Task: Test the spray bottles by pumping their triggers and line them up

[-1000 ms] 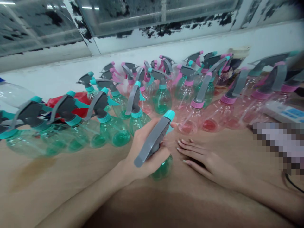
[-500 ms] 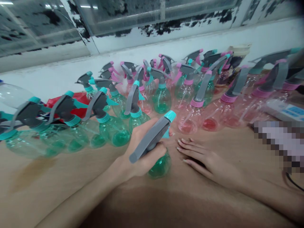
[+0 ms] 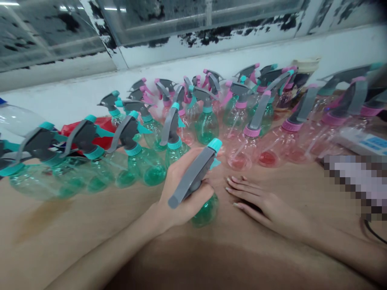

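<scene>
My left hand (image 3: 181, 193) is wrapped round the neck of a green spray bottle (image 3: 207, 209) with a grey and turquoise trigger head. The bottle stands on the wooden table (image 3: 99, 225), its neck hidden by my fingers. Flat on the tabletop to its right rests my right hand (image 3: 256, 201), fingers stretched out, holding nothing. Just beyond my left hand is another green spray bottle (image 3: 177, 147). A pink spray bottle (image 3: 242, 151) stands beyond my right fingertips.
Several green spray bottles (image 3: 148, 167) line the left, and several pink ones (image 3: 292, 139) the right. More bottles crowd the back by the white wall (image 3: 75, 90). Behind the left row lies something red (image 3: 104, 125). A blurred-out flat object (image 3: 359, 177) and a cable (image 3: 373, 230) are at right.
My left hand and the trigger head of the held bottle have shifted very slightly right. The right hand stays put.
</scene>
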Available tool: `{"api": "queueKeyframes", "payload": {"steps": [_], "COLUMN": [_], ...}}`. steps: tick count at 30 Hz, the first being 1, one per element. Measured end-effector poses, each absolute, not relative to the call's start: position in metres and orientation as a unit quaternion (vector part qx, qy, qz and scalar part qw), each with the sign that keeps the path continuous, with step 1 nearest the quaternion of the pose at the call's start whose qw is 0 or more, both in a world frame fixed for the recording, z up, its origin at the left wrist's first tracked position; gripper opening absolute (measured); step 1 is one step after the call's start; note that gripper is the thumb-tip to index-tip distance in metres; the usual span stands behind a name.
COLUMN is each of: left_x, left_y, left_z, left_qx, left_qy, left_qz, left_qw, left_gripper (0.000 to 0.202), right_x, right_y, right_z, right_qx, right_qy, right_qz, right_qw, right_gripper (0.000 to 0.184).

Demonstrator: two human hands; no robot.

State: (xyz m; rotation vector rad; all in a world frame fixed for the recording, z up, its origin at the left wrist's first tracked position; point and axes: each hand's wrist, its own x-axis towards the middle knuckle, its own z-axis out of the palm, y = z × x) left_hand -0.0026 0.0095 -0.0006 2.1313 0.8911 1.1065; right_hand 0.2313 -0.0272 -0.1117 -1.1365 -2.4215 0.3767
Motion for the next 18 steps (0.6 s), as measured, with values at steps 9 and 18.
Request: {"api": "queueKeyframes", "payload": {"steps": [9, 18], "left_x": [-0.002, -0.0015], "left_y": [0.0093, 0.0078], "left_z": [-0.001, 0.0003], "left_qx": [0.781, 0.781], "left_qy": [0.341, 0.34], "left_qz": [0.411, 0.409], "left_qw": [0.323, 0.328], "left_gripper": [0.026, 0.02], "right_x": [0.2316, 0.2315], "right_y": [-0.0267, -0.0275], "right_z": [-0.1122, -0.1106], "right_qx": [-0.408, -0.412], "right_qy": [-0.869, -0.871], "right_qz": [0.151, 0.146], "right_qw": [0.235, 0.224], "right_gripper": [0.046, 0.045]}}
